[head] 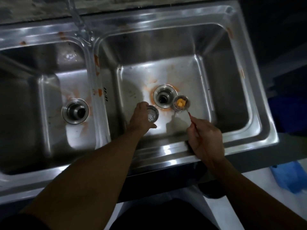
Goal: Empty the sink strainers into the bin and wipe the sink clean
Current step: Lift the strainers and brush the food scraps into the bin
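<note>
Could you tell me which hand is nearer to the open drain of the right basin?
Left. The left hand, holding a strainer, sits just left of and below the drain; the right hand is farther back by the front rim.

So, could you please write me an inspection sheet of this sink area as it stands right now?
Surface: steel double sink with orange smears around both drains and on the divider and rim.
Job's things: both drains open, left drain and right drain; one strainer at the left hand, another strainer holding yellow food bits, hanging from a thin red handle.
Clutter: nothing seen in the basins beyond the residue.
Hands: left hand gripping the empty-looking strainer; right hand pinching the red handle.
Cables: nothing seen.
Surroundings: faucet at the back; blue object at the right; the bin is not clearly identifiable.
</note>
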